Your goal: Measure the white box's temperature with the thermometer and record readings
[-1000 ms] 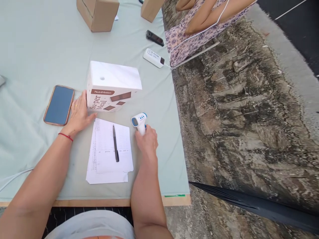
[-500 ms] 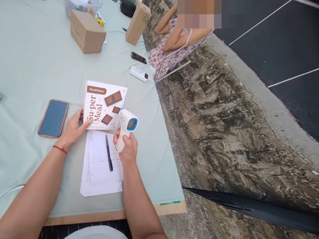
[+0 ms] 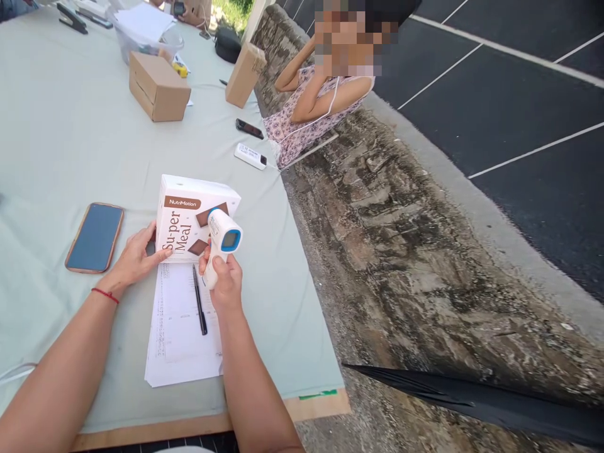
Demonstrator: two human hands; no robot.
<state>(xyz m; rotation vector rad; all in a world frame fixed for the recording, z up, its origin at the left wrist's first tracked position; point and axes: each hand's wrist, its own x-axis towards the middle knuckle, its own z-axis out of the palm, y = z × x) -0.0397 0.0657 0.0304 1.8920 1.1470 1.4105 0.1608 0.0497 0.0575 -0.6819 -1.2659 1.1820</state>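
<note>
A white and brown "Su-per Meal" box [image 3: 186,217] stands upright on the cloth-covered table. My left hand [image 3: 136,255] grips its left lower edge, thumb on the front and fingers behind. In my right hand [image 3: 224,280] is a white and blue infrared thermometer [image 3: 224,229], held by its handle in front of the box, its small screen turned towards me. Printed sheets [image 3: 182,352] lie below the box, with a black pen [image 3: 200,302] on top. A smartphone [image 3: 95,238] rests left of my left hand.
Further back are a cardboard box [image 3: 160,88], a tall narrow carton [image 3: 245,75] and a plastic bin [image 3: 141,34] with papers. A black device [image 3: 250,129] and a white device [image 3: 250,156] lie near the right edge. A person [image 3: 321,107] sits beyond that edge.
My right hand has brought the thermometer left, so it now covers more of the box front. The camera view has tilted up slightly. My left hand keeps its hold on the box.
</note>
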